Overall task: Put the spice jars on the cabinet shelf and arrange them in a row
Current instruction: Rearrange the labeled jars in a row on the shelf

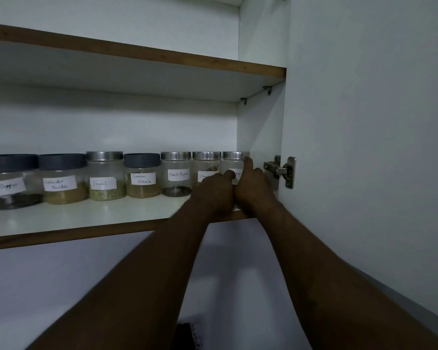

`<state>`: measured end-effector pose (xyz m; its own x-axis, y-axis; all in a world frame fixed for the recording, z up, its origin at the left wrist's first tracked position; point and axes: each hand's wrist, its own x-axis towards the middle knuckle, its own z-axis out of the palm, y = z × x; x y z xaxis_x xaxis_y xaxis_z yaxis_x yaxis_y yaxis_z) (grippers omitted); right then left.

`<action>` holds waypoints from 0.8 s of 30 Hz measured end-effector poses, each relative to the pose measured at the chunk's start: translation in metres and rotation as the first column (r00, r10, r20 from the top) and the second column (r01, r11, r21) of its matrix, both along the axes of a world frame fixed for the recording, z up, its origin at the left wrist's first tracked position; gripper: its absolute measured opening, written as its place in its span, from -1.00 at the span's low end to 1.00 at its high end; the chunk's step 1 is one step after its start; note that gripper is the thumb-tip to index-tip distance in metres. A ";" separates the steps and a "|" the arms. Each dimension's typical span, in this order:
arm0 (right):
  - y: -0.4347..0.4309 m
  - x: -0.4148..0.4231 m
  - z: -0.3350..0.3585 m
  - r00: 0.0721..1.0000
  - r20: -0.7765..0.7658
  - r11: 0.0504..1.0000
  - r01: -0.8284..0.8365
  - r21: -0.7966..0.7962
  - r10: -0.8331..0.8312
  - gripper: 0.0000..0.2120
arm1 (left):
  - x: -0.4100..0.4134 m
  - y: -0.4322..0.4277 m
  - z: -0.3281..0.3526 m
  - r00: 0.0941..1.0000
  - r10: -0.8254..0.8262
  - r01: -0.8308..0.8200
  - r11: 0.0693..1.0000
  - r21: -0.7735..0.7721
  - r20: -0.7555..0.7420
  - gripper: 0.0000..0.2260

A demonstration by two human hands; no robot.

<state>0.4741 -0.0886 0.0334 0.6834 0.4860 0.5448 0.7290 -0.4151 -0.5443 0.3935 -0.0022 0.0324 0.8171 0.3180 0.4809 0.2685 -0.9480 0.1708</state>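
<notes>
Seven labelled spice jars [142, 175] in a row on the cabinet shelf [86, 218], left hand [214, 192] curled around the cinnamon jar [206, 164], right hand [254, 186] at its 3 o'clock clasping the end jar [234, 162], door hinge [281, 171] further toward 3 o'clock.

We see 7 jars [142, 175] rowed on the shelf [86, 218]; both hands [238, 190] touch the rightmost 2.
</notes>
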 end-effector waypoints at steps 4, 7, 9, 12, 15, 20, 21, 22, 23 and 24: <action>0.012 0.010 0.003 1.000 -0.006 1.000 -0.014 -0.019 0.014 -0.20 | 0.011 0.011 0.003 0.998 0.052 -0.053 0.997 -0.050 -0.019 -0.43; 0.020 0.020 0.003 1.000 0.006 0.999 -0.002 -0.039 0.002 -0.12 | 0.020 0.022 0.005 0.995 0.089 -0.093 0.992 -0.086 -0.050 -0.37; 0.024 0.026 0.003 1.000 0.017 0.999 -0.005 -0.052 0.006 -0.11 | 0.027 0.030 0.005 0.991 0.106 -0.112 0.991 -0.072 -0.081 -0.33; 0.030 0.034 0.003 0.999 0.040 0.997 0.006 -0.080 -0.002 -0.16 | 0.035 0.036 0.007 0.983 0.111 -0.114 0.993 -0.012 -0.146 -0.29; 0.034 0.039 0.003 0.994 0.104 0.989 0.049 -0.137 -0.035 -0.31 | 0.044 0.038 0.011 0.945 0.133 -0.105 0.989 0.107 -0.298 -0.24; 0.038 0.047 0.002 0.975 0.218 0.954 0.111 -0.279 -0.050 -0.51 | 0.058 0.043 0.019 0.880 0.147 -0.093 0.986 0.140 -0.452 -0.27; 0.039 0.048 0.002 0.974 0.220 0.946 0.118 -0.303 -0.051 -0.50 | 0.059 0.045 0.018 0.877 0.158 -0.092 0.982 0.165 -0.453 -0.29; 0.040 0.050 0.003 0.975 0.217 0.940 0.120 -0.321 -0.050 -0.49 | 0.060 0.046 0.018 0.880 0.164 -0.092 0.979 0.179 -0.446 -0.31; 0.041 0.052 0.003 0.975 0.214 0.935 0.122 -0.332 -0.051 -0.49 | 0.062 0.048 0.017 0.884 0.168 -0.092 0.978 0.189 -0.436 -0.33; 0.041 0.054 0.002 0.976 0.213 0.932 0.126 -0.341 -0.054 -0.49 | 0.063 0.049 0.016 0.888 0.169 -0.090 0.976 0.199 -0.428 -0.33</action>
